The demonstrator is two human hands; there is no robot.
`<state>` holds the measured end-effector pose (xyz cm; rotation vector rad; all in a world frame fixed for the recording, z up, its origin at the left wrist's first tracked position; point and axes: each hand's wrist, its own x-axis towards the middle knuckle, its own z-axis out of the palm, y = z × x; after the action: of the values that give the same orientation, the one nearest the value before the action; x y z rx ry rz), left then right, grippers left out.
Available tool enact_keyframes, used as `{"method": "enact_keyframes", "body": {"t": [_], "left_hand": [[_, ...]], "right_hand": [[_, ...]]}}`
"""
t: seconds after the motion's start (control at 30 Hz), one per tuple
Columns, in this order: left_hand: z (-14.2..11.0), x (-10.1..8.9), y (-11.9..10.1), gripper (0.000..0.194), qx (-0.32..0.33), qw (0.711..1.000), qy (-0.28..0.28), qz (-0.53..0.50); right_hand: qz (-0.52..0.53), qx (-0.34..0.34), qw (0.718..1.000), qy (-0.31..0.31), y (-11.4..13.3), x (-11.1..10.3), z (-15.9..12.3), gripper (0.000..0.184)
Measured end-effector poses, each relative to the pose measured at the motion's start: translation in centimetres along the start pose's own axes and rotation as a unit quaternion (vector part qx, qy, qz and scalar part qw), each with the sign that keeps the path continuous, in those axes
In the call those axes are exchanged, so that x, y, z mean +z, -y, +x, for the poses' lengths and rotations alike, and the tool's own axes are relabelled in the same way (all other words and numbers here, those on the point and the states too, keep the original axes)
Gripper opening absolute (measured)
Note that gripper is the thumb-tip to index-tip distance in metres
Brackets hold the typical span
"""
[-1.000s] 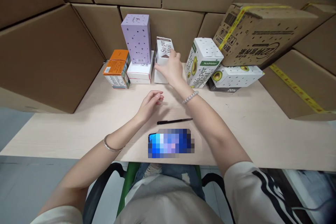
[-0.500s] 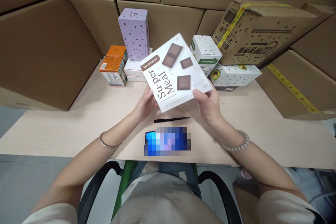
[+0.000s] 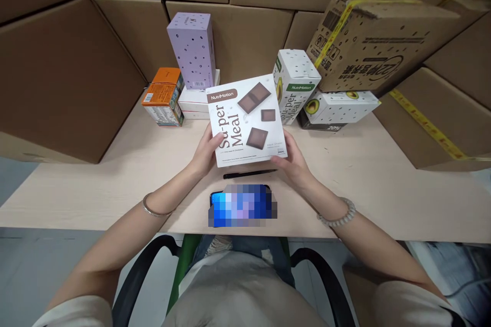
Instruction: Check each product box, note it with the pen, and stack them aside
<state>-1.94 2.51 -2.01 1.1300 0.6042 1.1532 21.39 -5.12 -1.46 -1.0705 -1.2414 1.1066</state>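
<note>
Between my two hands is a white NutriMotion "Su-per Meal" box [image 3: 251, 121] printed with brown chocolate squares, its printed face turned up toward me. My left hand [image 3: 207, 152] grips its lower left side, the thumb lying on the front. At the lower right corner my right hand [image 3: 293, 161] is closed on the edge, thumb on the front and the other fingers hidden behind. Just below the box a black pen [image 3: 249, 174] lies on the table. Nearer to me lies a phone [image 3: 241, 205] with its screen blurred out.
Behind, an orange box [image 3: 163, 96] stands left of a tall purple box [image 3: 192, 51] set on a white box [image 3: 194, 104]. To the right are an upright avocado-printed box [image 3: 297, 84], another lying flat [image 3: 341, 109], and a taped carton [image 3: 376, 46] on top. Large cartons wall the table [image 3: 383, 189].
The white box has turned to stand more upright and come slightly lower. My left thumb now shows on its front, and my right hand has moved left and down with it.
</note>
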Motion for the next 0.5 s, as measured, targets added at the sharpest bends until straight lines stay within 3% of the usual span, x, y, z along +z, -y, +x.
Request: {"method": "enact_keyframes", "body": {"t": [0.37,0.5], "left_hand": [[0.17,0.01,-0.31,0.082,0.027,1.0,0.0,0.009],[0.25,-0.52,-0.2,0.078,0.047,0.997,0.017,0.057]], "right_hand": [[-0.021,0.003,0.999,0.027,0.59,-0.31,-0.06,0.089],[-0.013,0.008,0.999,0.031,0.42,-0.86,0.19,0.092]]}}
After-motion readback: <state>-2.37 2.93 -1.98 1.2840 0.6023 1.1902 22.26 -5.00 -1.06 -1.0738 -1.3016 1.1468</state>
